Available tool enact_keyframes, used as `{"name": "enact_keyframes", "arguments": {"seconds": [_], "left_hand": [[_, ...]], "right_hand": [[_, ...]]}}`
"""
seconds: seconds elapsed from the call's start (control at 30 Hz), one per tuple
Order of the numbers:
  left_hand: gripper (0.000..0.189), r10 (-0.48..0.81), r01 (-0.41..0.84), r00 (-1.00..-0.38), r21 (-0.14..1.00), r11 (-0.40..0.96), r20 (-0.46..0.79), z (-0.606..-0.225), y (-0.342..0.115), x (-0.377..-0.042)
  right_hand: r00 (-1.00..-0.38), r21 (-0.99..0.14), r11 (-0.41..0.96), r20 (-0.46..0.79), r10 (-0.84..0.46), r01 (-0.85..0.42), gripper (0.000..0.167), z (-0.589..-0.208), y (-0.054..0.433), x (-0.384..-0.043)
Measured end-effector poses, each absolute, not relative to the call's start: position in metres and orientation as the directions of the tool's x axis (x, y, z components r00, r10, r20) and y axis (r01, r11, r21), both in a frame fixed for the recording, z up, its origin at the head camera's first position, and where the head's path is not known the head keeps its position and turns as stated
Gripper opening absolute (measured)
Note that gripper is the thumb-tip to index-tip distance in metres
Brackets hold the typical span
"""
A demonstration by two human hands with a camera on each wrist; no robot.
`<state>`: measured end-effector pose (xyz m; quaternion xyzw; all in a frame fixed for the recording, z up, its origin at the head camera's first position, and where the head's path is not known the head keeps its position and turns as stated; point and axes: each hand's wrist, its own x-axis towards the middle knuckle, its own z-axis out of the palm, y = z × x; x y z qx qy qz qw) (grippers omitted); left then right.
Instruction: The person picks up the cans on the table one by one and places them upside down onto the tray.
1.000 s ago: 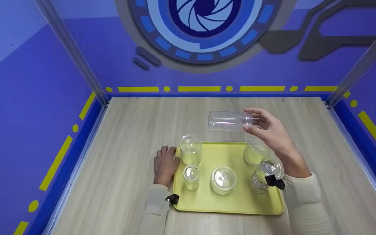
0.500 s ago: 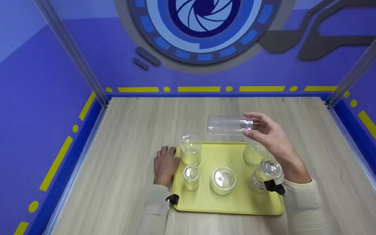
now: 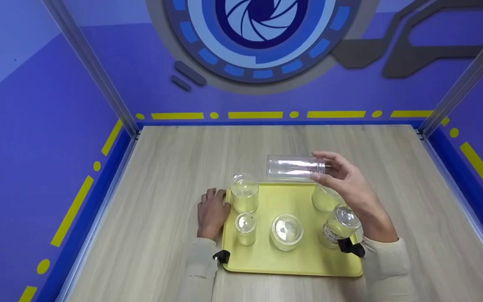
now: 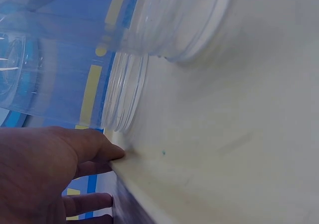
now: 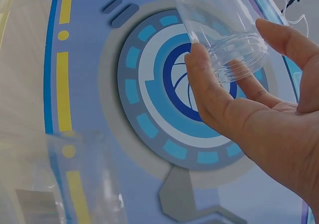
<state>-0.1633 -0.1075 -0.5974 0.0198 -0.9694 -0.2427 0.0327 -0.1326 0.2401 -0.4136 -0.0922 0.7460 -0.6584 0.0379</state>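
Note:
A clear plastic jar [image 3: 289, 167] lies sideways in the air above the back edge of the yellow tray [image 3: 283, 262]. My right hand [image 3: 352, 184] grips it around its threaded mouth, thumb on one side and fingers on the other; the right wrist view shows the ridged neck of the jar [image 5: 239, 55] between them. At the tray's left edge, my left hand [image 3: 213, 213] rests with its fingers on the rim and table. In the left wrist view, the thumb of the left hand [image 4: 45, 174] touches the rim near two upside-down clear jars.
On the tray stand a tall clear jar [image 3: 245, 193], a small one [image 3: 246, 230], a squat one [image 3: 286, 233], one at back right [image 3: 324, 200] partly behind the right hand, and a patterned one [image 3: 334, 230]. Blue panels [image 3: 241, 98] enclose the wooden table [image 3: 166, 167].
My right hand has lowered the sideways jar toward me, closer to the tray's back edge. The left hand stays at the tray's left rim.

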Motion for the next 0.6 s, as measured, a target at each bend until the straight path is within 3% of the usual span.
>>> {"name": "enact_keyframes", "arguments": {"seconds": [0.27,0.6], "left_hand": [[0.036,-0.035,0.000,-0.998,0.500,0.866,0.061,-0.595,-0.111,-0.163],[0.042,-0.051,-0.013,-0.998,0.653,0.757,0.039,-0.586,-0.119,-0.166]], "right_hand": [[-0.984,-0.996,0.077,0.029,-0.178,-0.043,0.058,-0.421,0.241,-0.132],[-0.985,-0.998,0.069,-0.004,-0.174,-0.009,0.059,-0.425,0.243,-0.133]]}}
